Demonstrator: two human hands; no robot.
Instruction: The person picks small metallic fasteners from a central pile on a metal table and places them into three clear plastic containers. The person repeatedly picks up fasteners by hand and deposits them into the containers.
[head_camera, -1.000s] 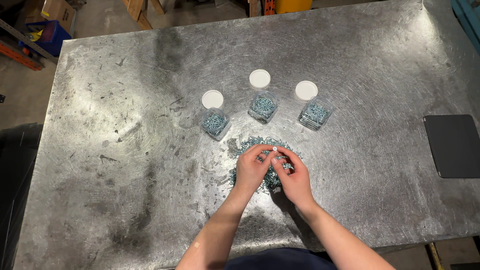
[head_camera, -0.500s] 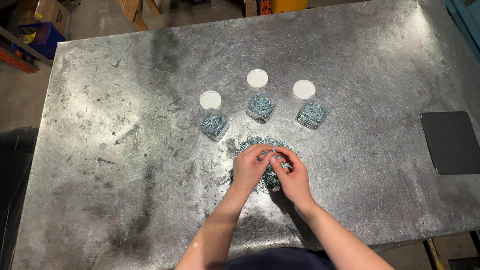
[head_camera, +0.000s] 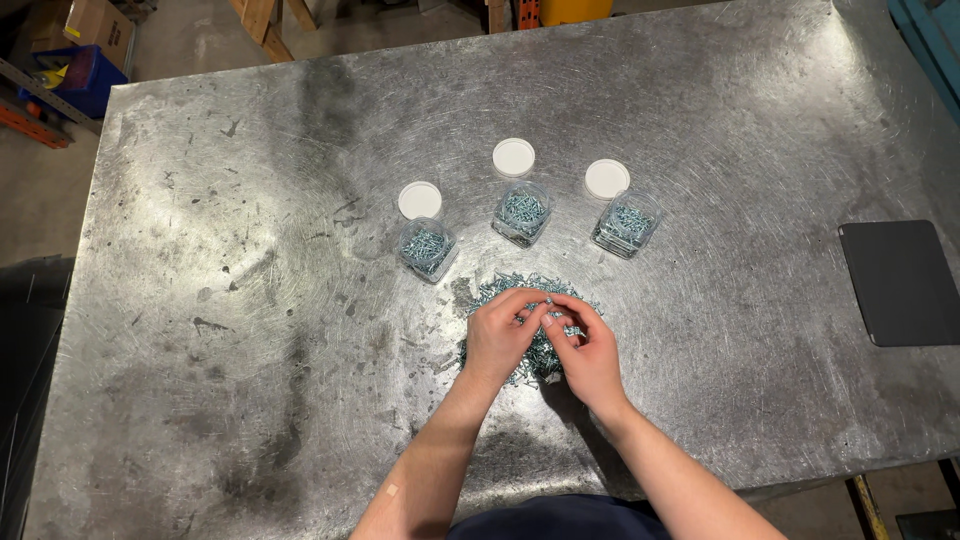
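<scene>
Behind hands (head_camera: 545, 340): three open jars (head_camera: 522, 213), each holding screws (head_camera: 524, 208).

The metal table (head_camera: 250, 300) is dull silver-grey, covered in swirling scratch marks and dark smudges. The pile of screws (head_camera: 510, 290) glints pale bluish silver — the same tone fills the three clear jars (head_camera: 427, 250), each with a plain white round lid (head_camera: 420, 200) beside it. A flat tablet (head_camera: 900, 282) lies matt charcoal-black, and beyond the table stand a blue crate (head_camera: 85, 80) and a brown cardboard box (head_camera: 98, 20).

One head camera – looking steeply down, fairly near, at the metal table (head_camera: 700, 120) (probably standing height).
</scene>
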